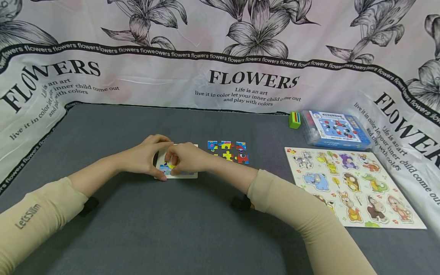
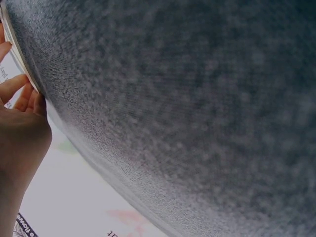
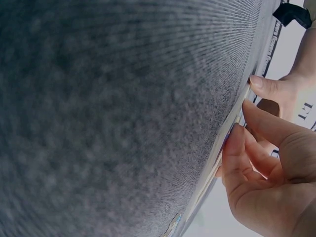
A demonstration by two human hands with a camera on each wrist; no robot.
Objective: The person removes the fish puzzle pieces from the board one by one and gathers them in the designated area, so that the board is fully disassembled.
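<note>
A small white-edged puzzle board [image 1: 194,176] with a colourful picture lies on the table, partly covered by both hands. My left hand [image 1: 146,156] holds its left side, thumb at the near edge and fingers towards the far edge. Over the board, the right hand [image 1: 189,158] pinches a small puzzle piece [image 1: 167,165] between thumb and fingers; most of that piece is hidden. In the right wrist view, the right thumb and forefinger [image 3: 237,138] come down close to the board's surface. Just right of the board lie several loose jigsaw pieces [image 1: 242,158] in two rows.
A large animal puzzle board [image 1: 330,202] lies at the right, partly behind the right sleeve. Behind it are a blue plastic box [image 1: 343,131] and a small green block with coloured stripes [image 1: 294,120]. A flower-printed cloth [image 1: 154,84] hangs along the back of the grey table [image 1: 172,229].
</note>
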